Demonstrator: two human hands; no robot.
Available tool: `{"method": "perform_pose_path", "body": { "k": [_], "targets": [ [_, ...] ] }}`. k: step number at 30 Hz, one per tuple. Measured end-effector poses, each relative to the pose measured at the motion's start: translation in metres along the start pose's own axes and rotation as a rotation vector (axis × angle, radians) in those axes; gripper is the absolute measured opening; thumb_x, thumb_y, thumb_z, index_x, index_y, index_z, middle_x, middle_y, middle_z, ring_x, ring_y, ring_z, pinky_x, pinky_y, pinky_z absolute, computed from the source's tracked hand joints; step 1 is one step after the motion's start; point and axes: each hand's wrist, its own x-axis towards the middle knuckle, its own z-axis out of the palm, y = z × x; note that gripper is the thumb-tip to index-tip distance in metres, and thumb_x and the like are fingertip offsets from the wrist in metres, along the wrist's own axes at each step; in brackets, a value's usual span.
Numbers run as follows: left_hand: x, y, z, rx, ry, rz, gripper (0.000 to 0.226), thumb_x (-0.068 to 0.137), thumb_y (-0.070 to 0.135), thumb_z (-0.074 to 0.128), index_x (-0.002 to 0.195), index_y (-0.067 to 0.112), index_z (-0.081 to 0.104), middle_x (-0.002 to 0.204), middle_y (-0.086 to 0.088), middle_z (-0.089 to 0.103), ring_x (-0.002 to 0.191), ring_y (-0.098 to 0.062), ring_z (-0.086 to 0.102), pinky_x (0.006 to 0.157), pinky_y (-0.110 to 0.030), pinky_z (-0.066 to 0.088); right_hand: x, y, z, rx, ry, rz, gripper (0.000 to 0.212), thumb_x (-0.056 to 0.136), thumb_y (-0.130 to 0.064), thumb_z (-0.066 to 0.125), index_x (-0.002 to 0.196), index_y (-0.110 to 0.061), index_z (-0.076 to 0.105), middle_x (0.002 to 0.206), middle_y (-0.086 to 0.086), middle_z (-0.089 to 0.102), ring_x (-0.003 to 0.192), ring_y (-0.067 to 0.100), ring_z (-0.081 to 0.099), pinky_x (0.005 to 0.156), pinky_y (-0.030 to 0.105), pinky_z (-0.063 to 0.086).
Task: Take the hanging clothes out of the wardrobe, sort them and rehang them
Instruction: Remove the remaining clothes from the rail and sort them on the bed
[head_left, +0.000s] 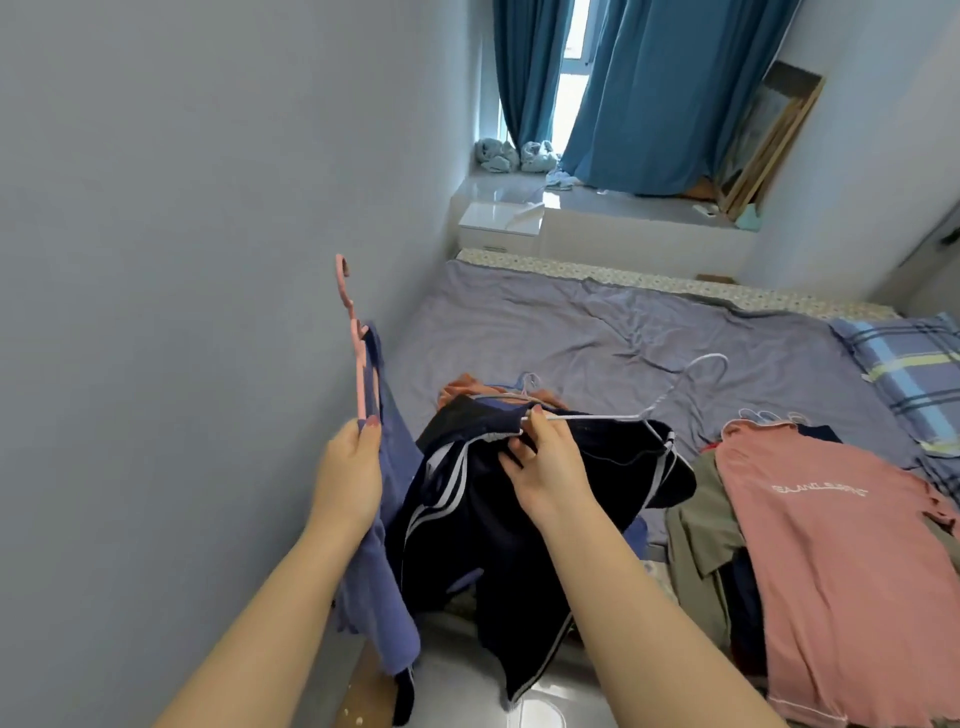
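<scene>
The bed fills the middle of the room, its grey sheet wrinkled, its left edge against the wall. A checked pillow lies at its right edge.

A pink shirt is spread flat at the bed's near right corner, neck toward the far end and hem hanging over the near edge. It lies on an olive garment that sticks out to its left.

A navy garment with white side stripes hangs over the near edge at the middle, waistband uppermost and long axis running down toward the floor. An orange garment shows just beyond it on the sheet.

A blue garment hangs beside the wall at the near left corner, its long axis vertical.

The white hanger carries the navy garment. Its bar runs left to right and its hook points up and away to the right.

The pink hanger stands nearly upright and edge-on, with its hook at the top.

The right hand pinches the white hanger's bar and the navy waistband, with the thumb on the wire and the fingers curled under.

The left hand grips the pink hanger's lower end together with the blue cloth, between thumb and fingers.
</scene>
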Motion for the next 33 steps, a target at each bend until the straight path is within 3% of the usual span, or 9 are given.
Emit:
{"method": "perform_pose_path", "body": {
  "k": [4, 9, 14, 16, 19, 23, 25, 27, 33],
  "targets": [
    [0.011, -0.008, -0.008, 0.045, 0.110, -0.005, 0.035, 0.103, 0.026, 0.036, 0.081, 0.001, 0.045, 0.066, -0.006, 0.043, 0.058, -0.019, 0.038, 0.052, -0.029, 0.031, 0.041, 0.003, 0.005, -0.081, 0.040, 0.012, 0.020, 0.101, -0.017, 0.048, 0.081, -0.017, 0.052, 0.085, 0.004, 0.060, 0.071, 0.018, 0.053, 0.086, 0.034, 0.046],
    [0.038, -0.028, 0.003, 0.019, 0.160, -0.073, 0.034, 0.102, 0.030, 0.038, 0.070, 0.019, 0.045, 0.067, -0.001, 0.050, 0.065, -0.020, 0.048, 0.059, -0.034, 0.037, 0.107, 0.003, 0.012, -0.178, 0.067, -0.002, 0.019, 0.100, -0.014, 0.050, 0.082, -0.011, 0.054, 0.085, 0.010, 0.060, 0.070, 0.019, 0.055, 0.074, 0.030, 0.052],
    [0.065, -0.035, 0.032, 0.010, 0.226, -0.151, 0.034, 0.101, 0.029, 0.041, 0.071, 0.015, 0.048, 0.065, 0.001, 0.051, 0.065, -0.019, 0.048, 0.061, -0.033, 0.038, 0.180, 0.005, 0.022, -0.262, 0.040, 0.072, 0.020, 0.099, -0.012, 0.051, 0.079, -0.011, 0.054, 0.081, 0.009, 0.060, 0.066, 0.019, 0.056, 0.071, 0.030, 0.052],
    [0.075, -0.030, 0.044, 0.019, 0.243, -0.162, 0.035, 0.101, 0.026, 0.041, 0.068, 0.015, 0.043, 0.062, 0.005, 0.043, 0.060, -0.015, 0.039, 0.056, -0.031, 0.033, 0.211, -0.002, 0.027, -0.260, -0.013, 0.108, 0.016, 0.100, -0.010, 0.048, 0.087, -0.010, 0.057, 0.095, 0.013, 0.061, 0.078, 0.023, 0.061, 0.079, 0.031, 0.051],
    [0.097, -0.028, 0.061, 0.034, 0.267, -0.186, 0.034, 0.101, 0.023, 0.041, 0.069, 0.011, 0.043, 0.063, 0.002, 0.041, 0.060, -0.015, 0.036, 0.057, -0.032, 0.032, 0.265, -0.017, 0.034, -0.302, -0.156, 0.208, 0.023, 0.103, -0.004, 0.035, 0.120, -0.002, 0.051, 0.126, 0.019, 0.054, 0.126, 0.030, 0.049, 0.108, 0.035, 0.036],
    [0.120, -0.033, 0.074, 0.104, 0.291, -0.201, 0.034, 0.101, 0.020, 0.042, 0.069, 0.008, 0.044, 0.060, 0.003, 0.045, 0.057, -0.013, 0.038, 0.056, -0.030, 0.034, 0.306, -0.025, 0.031, -0.819, -0.295, 0.283, 0.018, 0.101, -0.005, 0.041, 0.105, -0.008, 0.058, 0.096, 0.011, 0.060, 0.095, 0.020, 0.062, 0.083, 0.025, 0.046],
    [0.129, -0.038, 0.080, 0.126, 0.290, -0.202, 0.034, 0.101, 0.021, 0.042, 0.072, 0.004, 0.044, 0.060, 0.001, 0.045, 0.058, -0.015, 0.038, 0.056, -0.031, 0.035, 0.311, -0.019, 0.021, -0.991, -0.360, 0.342, 0.026, 0.100, -0.010, 0.042, 0.120, -0.001, 0.056, 0.109, 0.027, 0.060, 0.108, 0.034, 0.062, 0.096, 0.038, 0.044],
    [0.133, -0.042, 0.087, 0.125, 0.266, -0.212, 0.033, 0.101, 0.022, 0.042, 0.075, 0.001, 0.045, 0.063, -0.003, 0.047, 0.059, -0.014, 0.041, 0.058, -0.030, 0.036, 0.300, -0.014, 0.007, -1.118, -0.398, 0.395, 0.020, 0.100, -0.020, 0.044, 0.115, -0.016, 0.058, 0.116, 0.013, 0.065, 0.107, 0.028, 0.064, 0.103, 0.043, 0.038],
    [0.120, -0.037, 0.105, 0.130, 0.152, -0.175, 0.033, 0.101, 0.022, 0.043, 0.069, 0.011, 0.046, 0.065, 0.001, 0.053, 0.064, -0.015, 0.048, 0.062, -0.029, 0.040, 0.266, -0.006, -0.058, -1.282, -0.354, 0.477, 0.026, 0.099, -0.035, 0.046, 0.120, -0.022, 0.056, 0.115, 0.000, 0.066, 0.099, 0.016, 0.067, 0.086, 0.035, 0.042]
  ]
}}
